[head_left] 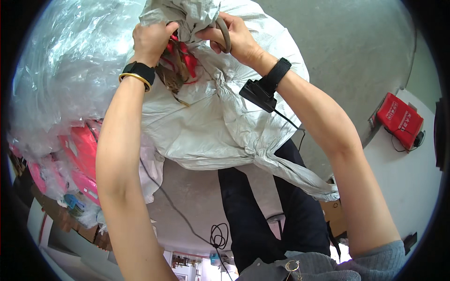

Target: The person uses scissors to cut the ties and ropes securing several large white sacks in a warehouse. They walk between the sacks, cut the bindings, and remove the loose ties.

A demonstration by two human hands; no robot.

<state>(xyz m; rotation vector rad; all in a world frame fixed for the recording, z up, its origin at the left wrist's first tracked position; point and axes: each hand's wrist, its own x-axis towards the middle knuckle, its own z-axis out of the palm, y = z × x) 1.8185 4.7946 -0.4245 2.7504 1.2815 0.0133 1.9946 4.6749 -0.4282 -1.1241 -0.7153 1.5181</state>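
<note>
A large white woven sack (197, 136) fills the middle of the view, its cloth twisted into knots at the front and lower right. My left hand (152, 42) is closed on the gathered sack cloth at the top. Opposite it, my right hand (236, 40) grips the same bunched cloth between thumb and fingers. A greyish ring-shaped band (225, 35) lies against the right hand; what it is I cannot tell. Below the hands, a gap in the sack shows red strips (188, 63) and brownish stuff (171, 77) that I cannot make out.
Clear plastic wrapping (70, 61) bulges at the left, above pink and red packages (82, 159). On a white table (398, 187) at the right lies a red pouch (400, 121). Black cables (173, 210) run from both wrists. My legs (248, 206) are close below the sack.
</note>
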